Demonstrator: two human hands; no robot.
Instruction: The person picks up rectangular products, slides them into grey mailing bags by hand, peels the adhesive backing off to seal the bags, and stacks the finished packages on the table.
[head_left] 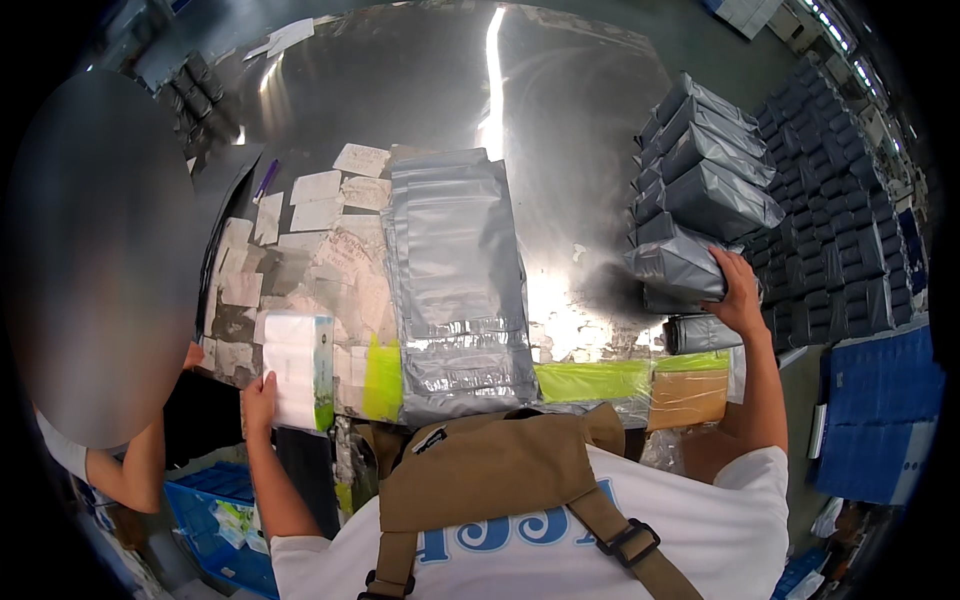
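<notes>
My left hand [258, 402] grips the left edge of a white pack of tissues [296, 362] with a green lower corner, at the table's near left edge. On the right, my right hand [738, 292] is closed on the end of a grey plastic-wrapped package [676, 262]. That package lies at the near end of a row of similar grey packages [712, 165]. Between my hands lies a stack of flat grey plastic mailing bags [455, 260], their clear strips toward me. The palm side of my right hand is hidden.
The metal table [580, 110] carries paper labels [318, 200] and a purple pen [266, 178]. Another person's forearm [140, 460] is at the left, by a blue crate [215, 520]. Many grey packages [830, 215] are stacked beyond the right edge, above blue boxes [880, 410].
</notes>
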